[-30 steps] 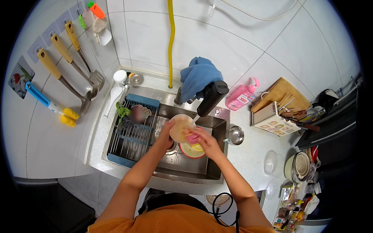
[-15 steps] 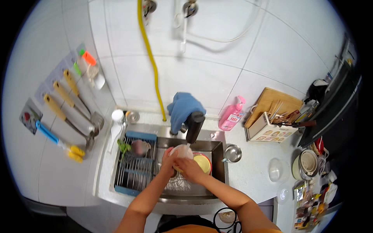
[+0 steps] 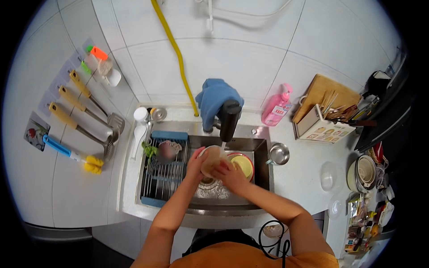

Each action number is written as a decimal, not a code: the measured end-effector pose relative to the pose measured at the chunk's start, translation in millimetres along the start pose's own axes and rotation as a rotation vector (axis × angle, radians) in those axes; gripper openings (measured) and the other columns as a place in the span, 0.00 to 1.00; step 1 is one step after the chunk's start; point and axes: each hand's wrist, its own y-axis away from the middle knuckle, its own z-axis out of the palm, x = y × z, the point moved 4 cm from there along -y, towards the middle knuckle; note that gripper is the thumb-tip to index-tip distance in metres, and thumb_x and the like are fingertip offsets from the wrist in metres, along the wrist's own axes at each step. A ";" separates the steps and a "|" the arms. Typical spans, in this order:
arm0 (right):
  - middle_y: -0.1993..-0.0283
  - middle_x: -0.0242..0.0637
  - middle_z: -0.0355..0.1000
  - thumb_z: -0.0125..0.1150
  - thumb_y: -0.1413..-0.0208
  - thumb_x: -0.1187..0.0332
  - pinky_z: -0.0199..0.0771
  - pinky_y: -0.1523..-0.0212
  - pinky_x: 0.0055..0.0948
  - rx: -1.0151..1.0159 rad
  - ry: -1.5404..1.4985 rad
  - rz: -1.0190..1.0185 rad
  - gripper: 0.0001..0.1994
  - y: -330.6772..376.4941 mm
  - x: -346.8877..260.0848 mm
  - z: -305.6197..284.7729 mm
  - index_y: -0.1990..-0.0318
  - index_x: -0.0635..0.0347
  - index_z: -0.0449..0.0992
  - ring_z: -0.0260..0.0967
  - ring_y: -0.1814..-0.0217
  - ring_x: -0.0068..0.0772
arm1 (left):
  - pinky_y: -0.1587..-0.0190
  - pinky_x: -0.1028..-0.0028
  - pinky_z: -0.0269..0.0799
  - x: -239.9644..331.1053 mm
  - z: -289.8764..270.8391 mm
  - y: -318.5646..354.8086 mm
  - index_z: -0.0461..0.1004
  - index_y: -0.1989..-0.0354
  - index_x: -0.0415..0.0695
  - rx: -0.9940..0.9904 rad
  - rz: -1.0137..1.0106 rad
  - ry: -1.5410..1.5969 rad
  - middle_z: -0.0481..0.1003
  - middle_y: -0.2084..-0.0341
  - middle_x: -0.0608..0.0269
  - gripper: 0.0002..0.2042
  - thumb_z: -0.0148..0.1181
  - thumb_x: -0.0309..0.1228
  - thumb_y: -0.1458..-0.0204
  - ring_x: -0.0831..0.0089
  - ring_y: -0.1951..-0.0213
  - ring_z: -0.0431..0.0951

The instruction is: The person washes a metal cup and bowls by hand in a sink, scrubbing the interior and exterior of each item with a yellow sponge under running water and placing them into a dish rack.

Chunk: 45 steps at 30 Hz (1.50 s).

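Observation:
A pale, shallow bowl (image 3: 210, 161) is tilted under the black faucet (image 3: 229, 118), where a thin stream of water runs. My left hand (image 3: 195, 166) grips its left rim. At its lower right, my right hand (image 3: 233, 178) presses curled fingers against the bowl. Behind that hand, a yellow bowl with a red rim (image 3: 243, 165) lies in the steel sink (image 3: 263, 178). Water spreads over the sink floor below both hands.
A blue-ended dish rack (image 3: 163, 178) fills the sink's left side, holding greens (image 3: 149, 150). A blue cloth (image 3: 216, 98) hangs over the faucet base. A pink pump bottle (image 3: 276, 107), a metal cup (image 3: 279, 154) and a utensil holder (image 3: 324, 125) stand right. Utensils hang on the left wall.
The whole view has shifted, with the scene sitting higher and farther right. My right hand has slid toward the bowl's lower right, uncovering more of the bowl.

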 end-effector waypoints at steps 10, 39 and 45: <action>0.46 0.36 0.60 0.55 0.63 0.76 0.56 0.45 0.40 -0.029 -0.541 0.160 0.27 -2.9 11.4 52.1 0.49 0.49 0.66 0.50 0.40 0.45 | 0.57 0.70 0.70 0.5 16.7 9.9 0.63 0.51 0.41 0.106 0.003 -0.065 0.70 0.58 0.59 0.19 0.57 0.26 0.52 0.68 0.58 0.72; 0.50 0.31 0.64 0.50 0.56 0.72 0.62 0.49 0.34 0.006 -0.165 -0.086 0.17 -16.2 25.2 21.9 0.55 0.50 0.71 0.58 0.47 0.42 | 0.56 0.71 0.69 -2.1 4.8 7.6 0.59 0.47 0.46 -0.108 0.010 -0.047 0.67 0.56 0.57 0.23 0.56 0.29 0.53 0.67 0.54 0.69; 0.48 0.38 0.61 0.54 0.61 0.76 0.55 0.44 0.37 -0.045 -0.339 0.079 0.21 -11.7 18.6 49.3 0.53 0.55 0.69 0.53 0.44 0.45 | 0.55 0.70 0.69 -2.4 15.6 8.3 0.59 0.48 0.44 -0.028 0.004 -0.066 0.68 0.57 0.58 0.21 0.55 0.27 0.52 0.67 0.55 0.70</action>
